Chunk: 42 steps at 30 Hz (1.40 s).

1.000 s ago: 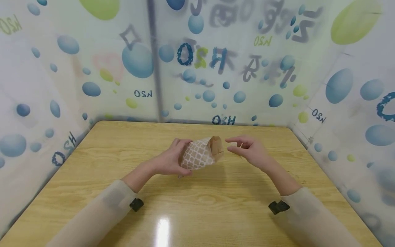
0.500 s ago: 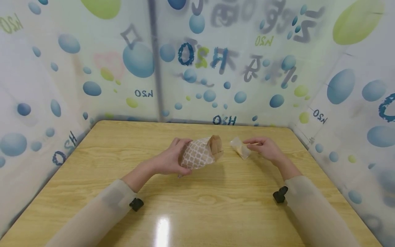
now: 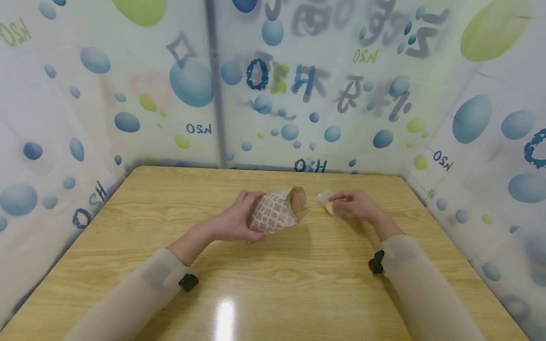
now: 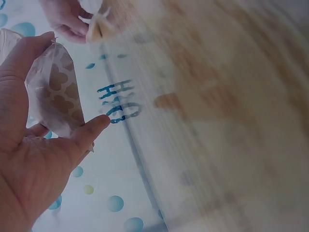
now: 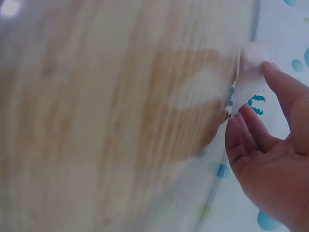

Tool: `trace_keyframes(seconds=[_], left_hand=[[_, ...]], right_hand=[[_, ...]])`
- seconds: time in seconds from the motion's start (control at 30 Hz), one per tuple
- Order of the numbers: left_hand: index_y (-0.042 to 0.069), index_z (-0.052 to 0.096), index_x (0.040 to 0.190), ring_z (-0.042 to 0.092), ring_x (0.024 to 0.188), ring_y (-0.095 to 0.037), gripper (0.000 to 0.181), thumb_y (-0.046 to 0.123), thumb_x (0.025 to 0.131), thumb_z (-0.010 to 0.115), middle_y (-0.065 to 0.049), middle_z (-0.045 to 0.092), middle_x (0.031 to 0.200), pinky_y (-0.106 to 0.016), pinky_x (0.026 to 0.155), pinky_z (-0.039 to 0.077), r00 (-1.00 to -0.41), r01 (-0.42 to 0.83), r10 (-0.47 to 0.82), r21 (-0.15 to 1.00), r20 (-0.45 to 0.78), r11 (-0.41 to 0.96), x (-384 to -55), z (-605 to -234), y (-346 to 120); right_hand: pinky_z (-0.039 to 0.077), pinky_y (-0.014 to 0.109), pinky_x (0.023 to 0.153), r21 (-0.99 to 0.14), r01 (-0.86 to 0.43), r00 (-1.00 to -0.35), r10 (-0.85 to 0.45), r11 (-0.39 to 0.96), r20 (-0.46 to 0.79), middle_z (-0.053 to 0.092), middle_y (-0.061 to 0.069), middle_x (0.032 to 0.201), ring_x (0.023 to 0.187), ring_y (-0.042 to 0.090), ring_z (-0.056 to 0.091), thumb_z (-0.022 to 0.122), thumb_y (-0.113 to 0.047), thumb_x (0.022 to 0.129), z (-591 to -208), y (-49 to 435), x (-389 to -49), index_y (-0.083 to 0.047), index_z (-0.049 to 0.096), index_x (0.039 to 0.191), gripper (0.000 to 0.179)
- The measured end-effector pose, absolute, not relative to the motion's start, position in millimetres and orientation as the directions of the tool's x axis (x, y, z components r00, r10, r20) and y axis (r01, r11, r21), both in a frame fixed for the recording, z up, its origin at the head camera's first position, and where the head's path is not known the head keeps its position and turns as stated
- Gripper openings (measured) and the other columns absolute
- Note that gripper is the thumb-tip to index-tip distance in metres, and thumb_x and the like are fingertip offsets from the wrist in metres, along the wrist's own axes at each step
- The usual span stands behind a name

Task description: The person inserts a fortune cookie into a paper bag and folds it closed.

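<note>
My left hand [image 3: 233, 221] grips a brown paper bag [image 3: 273, 213] with a white lattice print, fingers on the far side and thumb on the near side. The bag lies tilted, its open mouth facing right; its inside is hidden. In the left wrist view the same bag [image 4: 54, 92] sits between thumb and fingers. To the right of the mouth, my right hand [image 3: 357, 206] pinches a small clear packet [image 3: 325, 197] with something pale yellow in it. The fingers cover part of the packet, and its contents are too small to name.
Both hands work above a light wooden table [image 3: 281, 279]. White walls with blue and green bubble prints [image 3: 190, 84] close in the back and both sides. A bright reflection shows on the table's near part.
My right hand first came to the bag's mouth, then appeared farther right with the clear packet at its fingertips. Now it has shifted slightly left over the packet. Left hand and bag stay put.
</note>
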<state>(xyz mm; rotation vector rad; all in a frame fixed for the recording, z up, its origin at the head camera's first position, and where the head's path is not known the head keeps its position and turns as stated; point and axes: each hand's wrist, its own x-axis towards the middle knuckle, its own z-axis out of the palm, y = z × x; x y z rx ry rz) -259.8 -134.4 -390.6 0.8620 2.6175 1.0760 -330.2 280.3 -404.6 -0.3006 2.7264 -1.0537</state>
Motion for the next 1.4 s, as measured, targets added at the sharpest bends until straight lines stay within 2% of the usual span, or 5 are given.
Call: trace_keyframes(seconds=[0.4,0.63,0.8,1.03,1.4], left_hand=[[0.015,0.025,0.168,0.044,0.142,-0.04,0.113,0.032,0.083,0.096,-0.023,0.031,0.158,-0.065,0.12,0.045,-0.817,0.45,0.575,0.682,0.053,0.576,-257.9,-388.9,-133.3],[0.014,0.024,0.169,0.046,0.142,-0.04,0.113,0.031,0.083,0.095,-0.023,0.031,0.158,-0.064,0.12,0.046,-0.818,0.445,0.573,0.68,0.045,0.582,-256.1,-387.3,-132.1],[0.014,0.024,0.168,0.045,0.141,-0.04,0.113,0.032,0.082,0.095,-0.024,0.031,0.158,-0.065,0.119,0.046,-0.816,0.45,0.577,0.678,0.047,0.581,-256.8,-388.9,-132.1],[0.015,0.025,0.168,0.045,0.141,-0.04,0.113,0.032,0.082,0.095,-0.023,0.031,0.157,-0.065,0.12,0.046,-0.817,0.45,0.575,0.675,0.048,0.584,-256.8,-386.6,-132.4],[0.015,0.024,0.168,0.045,0.143,-0.042,0.113,0.032,0.082,0.096,-0.024,0.03,0.159,-0.066,0.12,0.045,-0.814,0.448,0.579,0.676,0.039,0.585,-256.8,-388.3,-131.6]], right_hand=[[0.048,0.035,0.08,-0.66,-0.093,-0.946,-0.273,0.745,-0.175,0.067,0.013,0.123,0.103,0.027,0.055,0.075,-0.032,0.105,-401.9,279.7,-318.1,-0.014,0.074,0.14,0.04],[0.058,0.033,0.079,-0.669,-0.11,-0.955,-0.265,0.735,-0.135,0.07,0.014,0.128,0.101,0.023,0.063,0.074,-0.036,0.106,-397.5,280.4,-298.1,-0.012,0.071,0.146,0.047],[0.064,0.039,0.073,-0.754,-0.126,-0.973,-0.23,0.645,-0.034,0.073,0.017,0.121,0.084,0.024,0.07,0.077,-0.037,0.104,-379.1,275.5,-277.7,-0.01,0.07,0.148,0.052],[0.066,0.035,0.08,-0.832,-0.241,-0.948,-0.304,0.5,0.091,0.068,0.024,0.137,0.085,0.014,0.076,0.067,-0.026,0.111,-348.6,269.7,-253.5,-0.007,0.065,0.153,0.046],[0.06,0.033,0.068,-0.837,-0.296,-0.899,-0.431,0.46,0.081,0.07,0.014,0.102,0.073,0.022,0.065,0.073,-0.024,0.107,-322.6,240.4,-235.4,-0.013,0.069,0.143,0.038]])
